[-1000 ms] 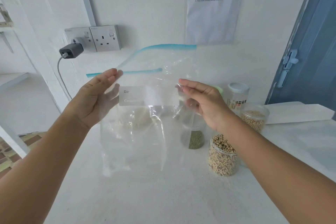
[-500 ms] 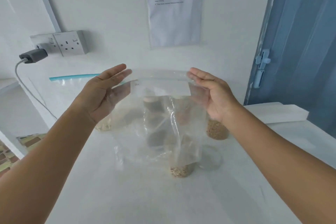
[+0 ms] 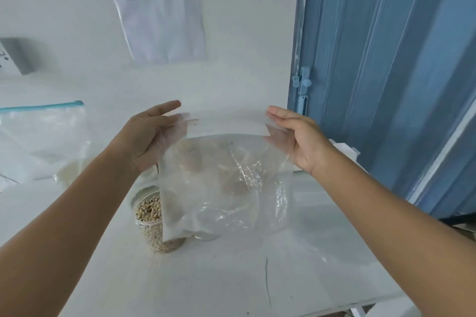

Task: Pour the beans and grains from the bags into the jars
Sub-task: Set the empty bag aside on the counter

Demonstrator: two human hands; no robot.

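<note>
While both arms reach forward over the white counter, the left hand and the right hand hold a clear plastic bag up in the air between them, each at one upper corner. The left hand's fingers are nearly straight, with the bag's edge caught between thumb and fingers; the right hand pinches the opposite edge the same way, fingers extended and close together (the thumbs are partly hidden behind the film, so the exact pinch is hard to read). The bag hangs crumpled and looks empty, its white label strip stretched across the top between the two hands, its lower edge close above the counter.

Behind and partly covered by the bag's lower left corner stands an open glass jar filled with pale beans. Brownish shapes show dimly through the film farther back, too blurred to identify.

At the far left another clear bag with a blue zip strip lies on the counter, well apart from the hands. A printed paper sheet hangs on the white wall, a grey plug sits at the left edge, and a blue folding door fills the right side
</note>
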